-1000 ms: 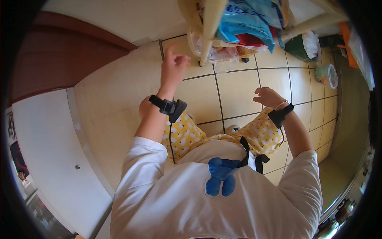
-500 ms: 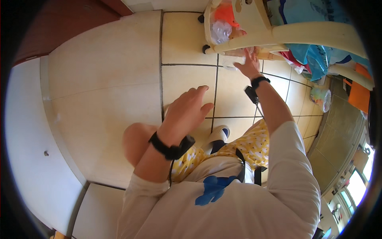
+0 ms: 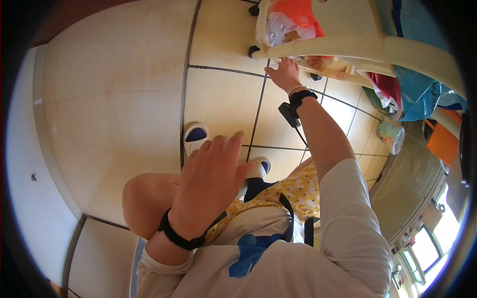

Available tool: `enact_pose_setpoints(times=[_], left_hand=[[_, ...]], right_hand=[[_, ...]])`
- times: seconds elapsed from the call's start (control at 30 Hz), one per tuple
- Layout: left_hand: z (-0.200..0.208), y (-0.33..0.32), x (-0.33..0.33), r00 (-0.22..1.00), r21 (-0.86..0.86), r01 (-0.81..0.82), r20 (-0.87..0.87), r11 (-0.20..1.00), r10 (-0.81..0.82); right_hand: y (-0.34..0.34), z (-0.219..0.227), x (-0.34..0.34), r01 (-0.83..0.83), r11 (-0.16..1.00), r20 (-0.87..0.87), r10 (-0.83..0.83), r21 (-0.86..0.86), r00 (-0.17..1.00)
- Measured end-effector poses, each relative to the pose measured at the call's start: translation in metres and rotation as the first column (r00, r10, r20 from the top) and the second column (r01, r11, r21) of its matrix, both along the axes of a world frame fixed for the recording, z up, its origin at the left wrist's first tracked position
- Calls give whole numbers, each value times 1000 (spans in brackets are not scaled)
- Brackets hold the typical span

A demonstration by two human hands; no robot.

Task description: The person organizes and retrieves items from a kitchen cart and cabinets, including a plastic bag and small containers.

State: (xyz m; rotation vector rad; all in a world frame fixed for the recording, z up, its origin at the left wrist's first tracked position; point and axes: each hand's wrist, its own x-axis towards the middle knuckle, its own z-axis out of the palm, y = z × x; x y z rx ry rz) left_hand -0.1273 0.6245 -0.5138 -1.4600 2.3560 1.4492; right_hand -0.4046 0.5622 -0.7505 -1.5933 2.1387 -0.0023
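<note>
My left hand (image 3: 211,181) hangs in front of my knee, palm down, fingers stretched out, holding nothing. My right hand (image 3: 285,77) reaches forward to the lower tray of a cream plastic trolley (image 3: 333,45). Its thumb stands apart from the fingers, and the fingertips are at the tray's near edge, partly hidden there. In that tray lie a crumpled clear plastic bag (image 3: 276,27) and an orange-red plastic bag (image 3: 300,12). Black castors (image 3: 254,51) carry the trolley. I see nothing held in the right hand.
Blue plastic bags (image 3: 415,92) hang at the trolley's right side. A clear tub (image 3: 391,136) stands on the tiled floor (image 3: 223,99) beyond. An orange bag (image 3: 441,144) is at the far right, and a white door (image 3: 35,208) at the left. My shoes (image 3: 197,136) are below.
My right hand has shifted left along the tray's near edge. My left hand has come lower and nearer to me. The view has moved, and more of the bags in the tray shows.
</note>
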Motion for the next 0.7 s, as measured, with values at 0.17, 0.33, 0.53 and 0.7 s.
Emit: enact_pose_setpoints(times=[0.17, 0.33, 0.53, 0.7], left_hand=[[2, 3, 2, 1000, 34, 4, 21, 999, -5], [10, 8, 9, 999, 73, -27, 39, 997, 25], [6, 28, 27, 990, 79, -99, 104, 992, 91], [1, 41, 32, 981, 126, -135, 154, 983, 115]], right_hand=[[-3, -11, -21, -6, 997, 47, 2, 79, 999], [-4, -25, -112, -79, 909, -431, -116, -409, 895], [-45, 22, -153, -19, 964, -494, -120, -266, 861], [-71, -5, -169, 7, 982, -466, -95, -187, 880]])
